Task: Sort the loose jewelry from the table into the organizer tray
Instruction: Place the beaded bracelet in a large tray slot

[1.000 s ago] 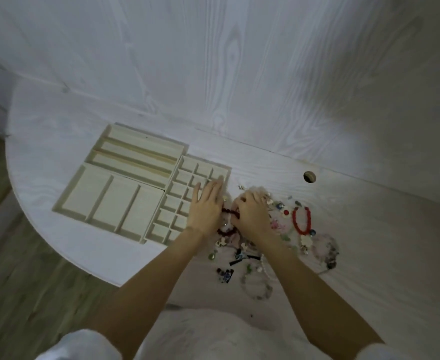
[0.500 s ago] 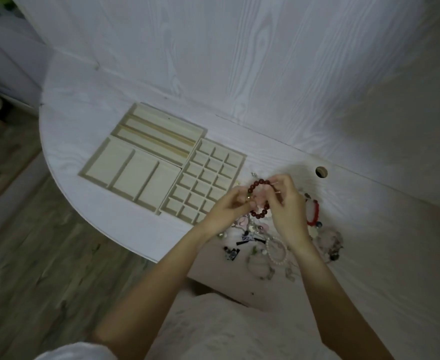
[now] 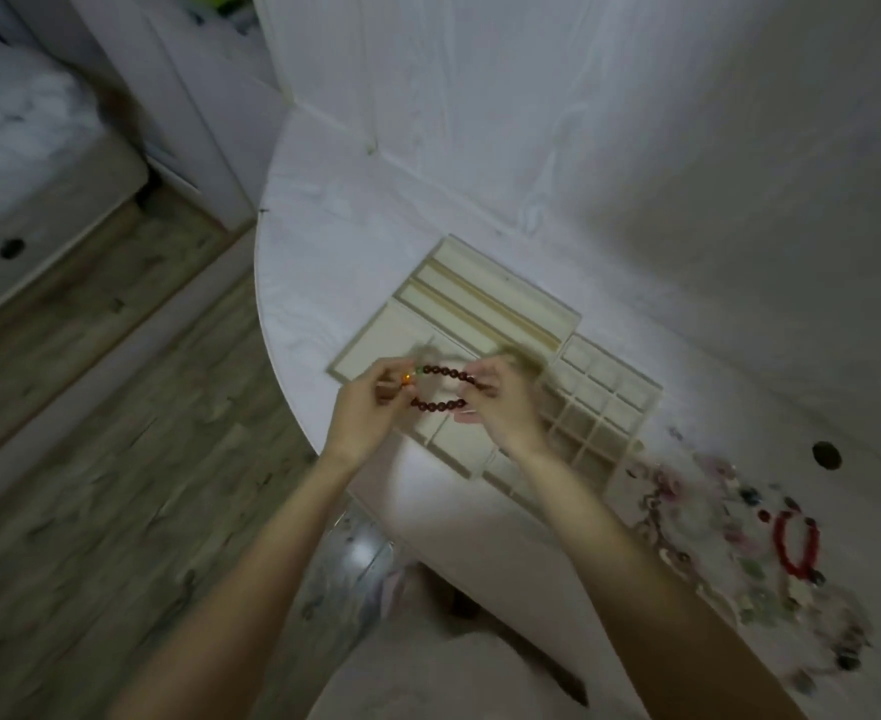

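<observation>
A dark red bead bracelet (image 3: 441, 388) is stretched between both hands above the wide compartments of the pale wooden organizer tray (image 3: 506, 304). My left hand (image 3: 370, 405) pinches its left end, where an orange and a green bead sit. My right hand (image 3: 500, 402) pinches its right end. The tray lies on the white table (image 3: 334, 241), with long slots at the back and a grid of small cells on the right. The loose jewelry pile (image 3: 713, 522) lies on the table to the right, and it includes a bright red bead bracelet (image 3: 797, 545).
The table's rounded edge (image 3: 266, 324) runs just left of the tray, with wooden floor (image 3: 116, 459) below it. A cable hole (image 3: 826, 454) is in the tabletop behind the pile. A white wall panel rises behind the table.
Both hands lifted the dark red bracelet from the pile and carried it left, over the tray's wide compartments. The camera view swung left with them.
</observation>
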Motion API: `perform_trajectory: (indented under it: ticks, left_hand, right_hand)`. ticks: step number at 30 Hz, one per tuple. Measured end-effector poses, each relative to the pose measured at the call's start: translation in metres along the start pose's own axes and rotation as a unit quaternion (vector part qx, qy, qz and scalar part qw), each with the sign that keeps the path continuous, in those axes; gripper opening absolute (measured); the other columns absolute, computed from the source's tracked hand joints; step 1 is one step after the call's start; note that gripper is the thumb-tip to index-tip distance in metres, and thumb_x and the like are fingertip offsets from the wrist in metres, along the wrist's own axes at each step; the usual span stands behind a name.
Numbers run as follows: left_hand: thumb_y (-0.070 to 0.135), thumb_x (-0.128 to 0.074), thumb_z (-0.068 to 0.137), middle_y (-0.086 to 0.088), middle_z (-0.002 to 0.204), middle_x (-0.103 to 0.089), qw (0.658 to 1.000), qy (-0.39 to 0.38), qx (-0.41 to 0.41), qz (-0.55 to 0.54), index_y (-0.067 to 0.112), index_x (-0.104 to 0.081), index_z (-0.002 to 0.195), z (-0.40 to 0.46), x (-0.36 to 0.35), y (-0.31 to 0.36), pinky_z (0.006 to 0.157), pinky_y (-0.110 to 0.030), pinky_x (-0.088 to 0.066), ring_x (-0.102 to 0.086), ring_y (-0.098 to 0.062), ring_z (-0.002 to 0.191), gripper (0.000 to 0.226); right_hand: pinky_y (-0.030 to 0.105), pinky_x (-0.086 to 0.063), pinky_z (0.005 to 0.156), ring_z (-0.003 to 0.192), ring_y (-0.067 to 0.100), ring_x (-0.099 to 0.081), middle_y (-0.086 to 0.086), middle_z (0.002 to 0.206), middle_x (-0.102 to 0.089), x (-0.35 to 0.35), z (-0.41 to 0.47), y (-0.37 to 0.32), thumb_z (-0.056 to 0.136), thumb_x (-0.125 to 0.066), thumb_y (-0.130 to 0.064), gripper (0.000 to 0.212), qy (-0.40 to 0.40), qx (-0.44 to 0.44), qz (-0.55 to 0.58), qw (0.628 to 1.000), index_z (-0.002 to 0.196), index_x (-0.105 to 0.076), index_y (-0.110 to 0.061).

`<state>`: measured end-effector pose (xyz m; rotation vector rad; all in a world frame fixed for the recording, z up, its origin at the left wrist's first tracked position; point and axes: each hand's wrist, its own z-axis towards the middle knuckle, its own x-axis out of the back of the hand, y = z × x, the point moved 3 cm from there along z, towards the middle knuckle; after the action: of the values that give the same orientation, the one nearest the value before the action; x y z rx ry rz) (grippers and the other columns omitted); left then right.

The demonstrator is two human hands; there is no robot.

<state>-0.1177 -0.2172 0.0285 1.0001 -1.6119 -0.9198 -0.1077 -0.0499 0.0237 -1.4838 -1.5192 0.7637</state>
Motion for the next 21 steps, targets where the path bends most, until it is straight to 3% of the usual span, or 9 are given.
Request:
perform_trajectory:
  ticks: [3, 7, 10, 12, 14, 16, 19, 21]
  left_hand:
    - [0.013, -0.064, 0.089, 0.011, 0.091, -0.066, 0.998, 0.03, -0.024, 0.047, 0.019, -0.064, 0.111, 0.034, 0.024, -0.008, 0.074, -0.014, -0.051, -0.063, 0.003, 0.077, 0.023]
    - [0.009, -0.06, 0.089, 0.001, 0.103, -0.068, 0.993, 0.018, -0.021, 0.112, 0.018, -0.06, 0.125, 0.066, 0.04, -0.02, 0.082, -0.014, -0.045, -0.064, -0.009, 0.092, 0.037]
    - [0.009, -0.056, 0.089, -0.002, 0.117, -0.065, 0.977, -0.042, -0.07, 0.196, 0.018, -0.053, 0.132, 0.069, 0.042, -0.023, 0.081, -0.016, -0.039, -0.06, -0.017, 0.104, 0.044]
    - [0.004, -0.054, 0.087, -0.008, 0.13, -0.057, 0.954, -0.062, -0.123, 0.268, 0.011, -0.049, 0.136, 0.068, 0.046, -0.029, 0.092, -0.025, -0.038, -0.052, -0.025, 0.117, 0.05]
    - [0.002, -0.048, 0.084, -0.012, 0.127, -0.059, 0.929, -0.048, -0.17, 0.325, 0.006, -0.055, 0.129, 0.069, 0.053, -0.033, 0.095, -0.038, -0.044, -0.051, -0.033, 0.114, 0.045]
    - [0.013, -0.039, 0.083, -0.008, 0.113, -0.066, 0.888, -0.031, -0.236, 0.393, 0.006, -0.065, 0.113, 0.072, 0.056, -0.034, 0.083, -0.044, -0.049, -0.053, -0.03, 0.103, 0.041]
    - [0.022, -0.035, 0.086, 0.002, 0.113, -0.066, 0.811, -0.05, -0.32, 0.487, 0.013, -0.07, 0.106, 0.081, 0.05, -0.04, 0.094, -0.041, -0.035, -0.049, -0.023, 0.111, 0.042]
    - [0.025, -0.034, 0.088, 0.005, 0.118, -0.065, 0.775, -0.076, -0.327, 0.535, 0.017, -0.07, 0.106, 0.086, 0.046, -0.045, 0.106, -0.049, -0.021, -0.044, -0.021, 0.122, 0.041]
  right_hand:
    - [0.029, -0.057, 0.061, 0.078, 0.022, -0.065, 0.013, 0.11, -0.057, -0.034, 0.034, -0.009, 0.089, -0.059, -0.002, 0.023, 0.029, 0.008, -0.025, 0.999, 0.086, -0.05, -0.023]
    - [0.035, -0.057, 0.073, 0.092, 0.025, -0.062, 0.013, 0.109, -0.057, -0.065, 0.065, -0.012, 0.089, -0.058, 0.001, 0.019, 0.028, 0.004, -0.024, 0.999, 0.101, -0.051, -0.012]
    - [0.033, -0.05, 0.09, 0.101, 0.018, -0.059, 0.007, 0.113, -0.062, -0.071, 0.07, -0.013, 0.088, -0.058, -0.002, 0.029, 0.009, 0.037, -0.134, 0.99, 0.116, -0.056, -0.01]
    - [0.031, -0.048, 0.094, 0.104, 0.018, -0.059, 0.007, 0.115, -0.063, -0.07, 0.069, -0.014, 0.088, -0.057, -0.002, 0.03, 0.004, 0.071, -0.194, 0.978, 0.116, -0.059, -0.009]
    - [0.034, -0.048, 0.093, 0.104, 0.022, -0.059, 0.01, 0.115, -0.063, -0.07, 0.068, -0.014, 0.086, -0.056, 0.0, 0.026, 0.003, 0.153, -0.281, 0.948, 0.11, -0.064, -0.005]
    - [0.041, -0.047, 0.094, 0.108, 0.027, -0.057, 0.012, 0.115, -0.063, -0.071, 0.068, -0.011, 0.082, -0.057, 0.002, 0.024, -0.002, 0.243, -0.402, 0.883, 0.103, -0.068, -0.002]
    - [0.043, -0.043, 0.09, 0.111, 0.028, -0.055, 0.01, 0.112, -0.066, -0.072, 0.069, -0.002, 0.081, -0.057, -0.01, 0.02, 0.012, 0.283, -0.535, 0.796, 0.095, -0.071, -0.006]
    - [0.041, -0.041, 0.089, 0.111, 0.028, -0.055, 0.009, 0.111, -0.066, -0.071, 0.069, 0.002, 0.083, -0.051, -0.02, 0.026, 0.015, 0.284, -0.57, 0.771, 0.092, -0.072, -0.008]
